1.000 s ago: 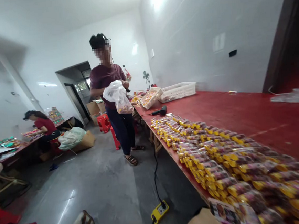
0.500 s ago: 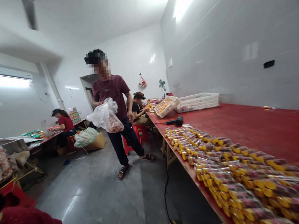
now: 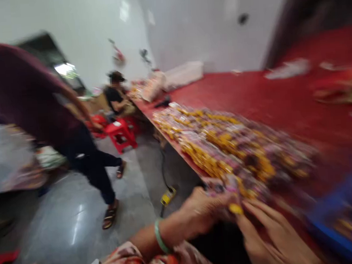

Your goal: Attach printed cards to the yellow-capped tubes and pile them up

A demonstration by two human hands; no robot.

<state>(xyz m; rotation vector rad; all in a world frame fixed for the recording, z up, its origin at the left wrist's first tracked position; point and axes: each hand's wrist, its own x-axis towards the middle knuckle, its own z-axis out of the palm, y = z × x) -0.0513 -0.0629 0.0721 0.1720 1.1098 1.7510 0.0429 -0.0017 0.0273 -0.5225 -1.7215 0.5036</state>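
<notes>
Blurry view, left hand (image 3: 200, 209) curled around a yellow-capped tube (image 3: 235, 208) at the near edge of the red table (image 3: 252, 93), right hand (image 3: 271, 234) flat and wide beside it, rows of tubes (image 3: 225, 144) behind

Both hands come into view now: the left hand (image 3: 200, 211) at 6 o'clock and the right hand (image 3: 269, 234) at 5 o'clock meet on a yellow-capped packet (image 3: 235, 208) at the red table's (image 3: 252, 97) near edge. The person in the maroon shirt (image 3: 23, 91) strides in close, filling 9 o'clock.
</notes>
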